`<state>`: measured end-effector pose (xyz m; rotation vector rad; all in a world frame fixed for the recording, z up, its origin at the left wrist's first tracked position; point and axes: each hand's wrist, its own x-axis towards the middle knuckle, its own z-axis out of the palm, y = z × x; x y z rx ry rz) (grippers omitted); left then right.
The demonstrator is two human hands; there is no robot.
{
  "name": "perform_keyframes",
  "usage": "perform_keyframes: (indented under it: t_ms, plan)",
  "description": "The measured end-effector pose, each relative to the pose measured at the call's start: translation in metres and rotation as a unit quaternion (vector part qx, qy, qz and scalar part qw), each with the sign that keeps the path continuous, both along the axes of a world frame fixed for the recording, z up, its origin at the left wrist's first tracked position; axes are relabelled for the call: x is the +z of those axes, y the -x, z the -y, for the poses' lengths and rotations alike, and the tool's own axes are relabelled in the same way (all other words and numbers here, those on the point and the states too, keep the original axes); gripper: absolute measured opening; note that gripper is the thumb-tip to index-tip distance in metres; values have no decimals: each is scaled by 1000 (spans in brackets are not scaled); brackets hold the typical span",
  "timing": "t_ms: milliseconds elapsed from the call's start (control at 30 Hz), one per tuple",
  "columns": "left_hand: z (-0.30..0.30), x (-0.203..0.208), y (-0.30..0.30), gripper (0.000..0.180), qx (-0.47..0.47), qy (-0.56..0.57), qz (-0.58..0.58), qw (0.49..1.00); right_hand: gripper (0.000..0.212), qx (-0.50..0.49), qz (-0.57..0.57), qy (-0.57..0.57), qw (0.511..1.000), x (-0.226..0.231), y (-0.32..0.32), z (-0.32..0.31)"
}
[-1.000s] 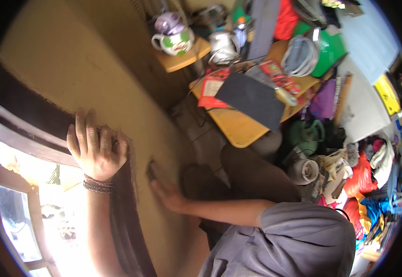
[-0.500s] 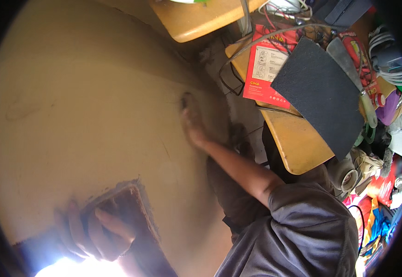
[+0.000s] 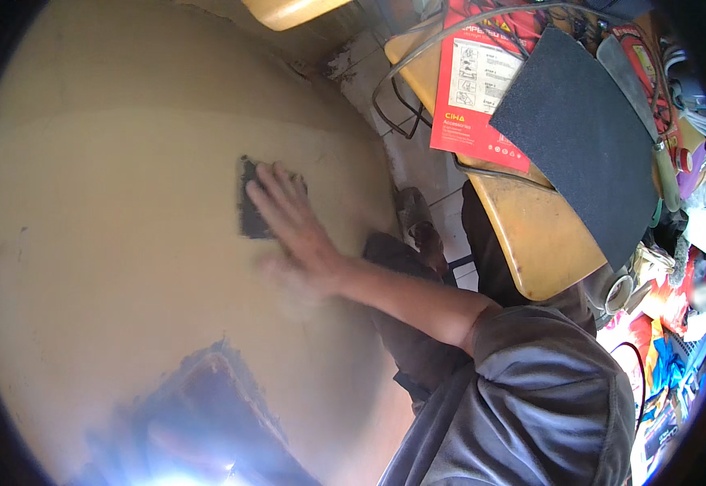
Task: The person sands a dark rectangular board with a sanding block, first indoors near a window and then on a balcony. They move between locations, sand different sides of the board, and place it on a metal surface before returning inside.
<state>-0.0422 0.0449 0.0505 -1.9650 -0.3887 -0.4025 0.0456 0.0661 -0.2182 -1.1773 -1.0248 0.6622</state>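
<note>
My right hand (image 3: 295, 223) lies with spread fingers over a dark grey piece of sandpaper (image 3: 251, 202), pressing it flat on the beige wall (image 3: 142, 202). The sheet's left side shows beyond the fingertips; the palm hides the rest. A pale blur surrounds the thumb side. At the lower left, my left hand (image 3: 179, 441) is a faint shape almost lost in bright glare. It is by the rough-edged opening (image 3: 223, 368) in the wall, and its fingers cannot be made out.
A yellowish wooden bench (image 3: 543, 263) stands to the right, bearing a red printed package (image 3: 483, 138), a large dark sheet (image 3: 584, 138) and a scraper (image 3: 637, 89). A black cable (image 3: 410, 130) hangs off its edge. White floor tiles (image 3: 430, 174) and piled coloured goods (image 3: 661, 356) lie around.
My right hand has moved left along the wall, and the sandpaper under it now shows plainly. My left hand, seen with bent fingers before, has faded into the glare. The view has shifted slightly.
</note>
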Motion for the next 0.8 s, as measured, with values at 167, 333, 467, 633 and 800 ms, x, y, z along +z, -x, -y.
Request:
perform_keyframes:
  t_ms: [167,333,467,633,800]
  plan:
    - [15,6,2,12,3,-21,12,1000,64,-19,-140,249,958,-98,4,-5]
    - [29,14,21,12,17,-27,26,999,33,-123,42,236,963,-34,42,62]
    - [23,2,1,12,-11,-32,84,996,33,-54,-19,138,989,9,12,108]
    - [42,10,22,10,7,-34,79,996,34,-49,21,35,998,96,-86,151]
    - [26,-3,15,12,-20,25,98,995,36,-227,209,81,948,142,-238,170]
